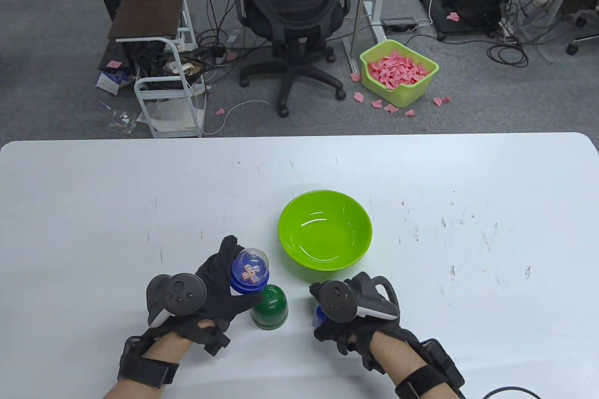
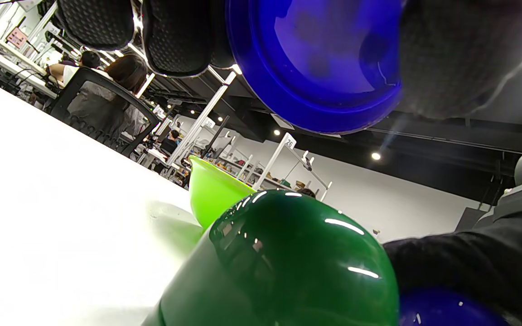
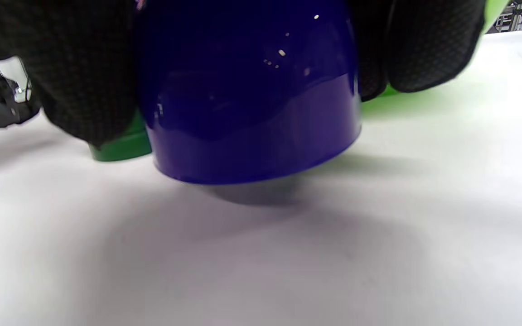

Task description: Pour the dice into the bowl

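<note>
The left hand (image 1: 220,289) holds up a blue dice base (image 1: 249,273) with a clear dome and white dice inside. The right hand (image 1: 348,319) grips a blue cup (image 3: 247,95) just above the table (image 1: 117,193), near its front edge.

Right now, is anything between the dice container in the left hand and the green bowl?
Nothing visible. The left hand holds the dice container up beside the bowl; the dark green cup sits nearer the person, out of the path.
</note>
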Tool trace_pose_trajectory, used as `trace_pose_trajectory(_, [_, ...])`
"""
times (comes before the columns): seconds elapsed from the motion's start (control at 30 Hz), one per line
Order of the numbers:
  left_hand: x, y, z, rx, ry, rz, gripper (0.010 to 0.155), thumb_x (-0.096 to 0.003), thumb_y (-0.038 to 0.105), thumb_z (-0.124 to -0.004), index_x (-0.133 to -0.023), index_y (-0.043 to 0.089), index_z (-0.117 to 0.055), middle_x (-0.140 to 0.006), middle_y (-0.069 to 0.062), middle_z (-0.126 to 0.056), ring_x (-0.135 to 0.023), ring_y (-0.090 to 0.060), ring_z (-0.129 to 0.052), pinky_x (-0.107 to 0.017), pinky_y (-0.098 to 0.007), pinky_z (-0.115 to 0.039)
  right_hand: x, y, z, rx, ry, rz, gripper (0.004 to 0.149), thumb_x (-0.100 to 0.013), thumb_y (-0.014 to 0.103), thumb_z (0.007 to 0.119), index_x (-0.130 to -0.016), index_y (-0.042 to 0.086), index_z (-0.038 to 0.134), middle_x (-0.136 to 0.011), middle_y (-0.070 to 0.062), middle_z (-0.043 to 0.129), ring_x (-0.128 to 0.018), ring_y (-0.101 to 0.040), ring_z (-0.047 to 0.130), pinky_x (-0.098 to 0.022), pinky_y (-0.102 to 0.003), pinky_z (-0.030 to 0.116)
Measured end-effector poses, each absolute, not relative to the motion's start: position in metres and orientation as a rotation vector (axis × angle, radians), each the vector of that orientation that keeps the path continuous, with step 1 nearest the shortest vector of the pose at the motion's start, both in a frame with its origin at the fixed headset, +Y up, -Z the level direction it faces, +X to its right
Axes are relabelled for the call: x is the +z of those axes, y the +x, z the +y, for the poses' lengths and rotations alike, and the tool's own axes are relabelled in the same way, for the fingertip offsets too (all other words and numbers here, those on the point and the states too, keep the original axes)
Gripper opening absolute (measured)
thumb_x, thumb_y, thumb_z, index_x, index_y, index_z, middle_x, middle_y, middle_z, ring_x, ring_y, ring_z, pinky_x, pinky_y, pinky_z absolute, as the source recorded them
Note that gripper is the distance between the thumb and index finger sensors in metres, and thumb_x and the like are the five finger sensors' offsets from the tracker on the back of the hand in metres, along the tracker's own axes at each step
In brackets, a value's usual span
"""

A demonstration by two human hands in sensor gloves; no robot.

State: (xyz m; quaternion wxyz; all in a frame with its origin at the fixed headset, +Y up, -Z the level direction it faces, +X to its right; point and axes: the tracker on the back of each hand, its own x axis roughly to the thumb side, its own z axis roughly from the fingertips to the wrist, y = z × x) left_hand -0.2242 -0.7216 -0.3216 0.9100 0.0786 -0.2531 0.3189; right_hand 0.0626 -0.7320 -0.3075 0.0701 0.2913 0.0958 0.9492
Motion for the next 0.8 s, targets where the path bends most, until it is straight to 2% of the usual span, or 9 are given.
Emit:
trace_pose_trajectory(0.33, [-0.322, -0.224, -0.722, 0.655, 0.161, -0.522, 0.116, -0.036, 0.067, -0.09, -0.109, 0.015, -0.017, -0.109, -0.013, -0.06, -0.098, -0.036, -0.072, -0.075, -0.062, -0.063, -0.307, 0.061, -0.749, 2.889, 0.889, 0.291, 0.088, -0.036, 0.046, 0.093, -0.105, 0.006, 0.056, -0.107, -0.024, 0.069, -0.081, -0.055, 0.077, -0.058, -0.069, 0.07])
trace_pose_trajectory(0.57, [-0.322, -0.224, -0.722, 0.653, 0.159, -0.523, 0.115, -0.0361, 0.067, -0.09, -0.109, 0.015, -0.017, -0.109, -0.012, -0.06, -0.098, -0.036, -0.072, -0.075, -0.062, -0.063, -0.308, 0.063, -0.75, 2.881, 0.881, 0.294, 0.091, -0.038, 0.048, 0.091, -0.107, 0.005, 0.05, -0.107, -0.027, 0.067, -0.082, -0.056, 0.076, -0.058, -0.07, 0.069])
trace_pose_trajectory(0.7, [-0.322, -0.224, -0.722, 0.651, 0.16, -0.525, 0.116, -0.0359, 0.067, -0.09, -0.109, 0.015, -0.017, -0.109, -0.013, -0.06, -0.098, -0.036, -0.072, -0.075, -0.062, -0.063, -0.308, 0.064, -0.742, 2.865, 0.862, 0.279, 0.093, -0.038, 0.051, 0.091, -0.108, 0.005, 0.049, -0.108, -0.028, 0.065, -0.084, -0.057, 0.074, -0.059, -0.071, 0.067])
trace_pose_trajectory(0.8, [-0.322, -0.223, -0.722, 0.645, 0.158, -0.528, 0.116, -0.036, 0.067, -0.09, -0.109, 0.015, -0.017, -0.109, -0.013, -0.06, -0.098, -0.036, -0.071, -0.075, -0.062, -0.062, -0.308, 0.064, -0.726, 2.834, 0.848, 0.204, 0.092, -0.038, 0.051, 0.091, -0.107, 0.005, 0.051, -0.108, -0.028, 0.067, -0.084, -0.057, 0.074, -0.058, -0.071, 0.067])
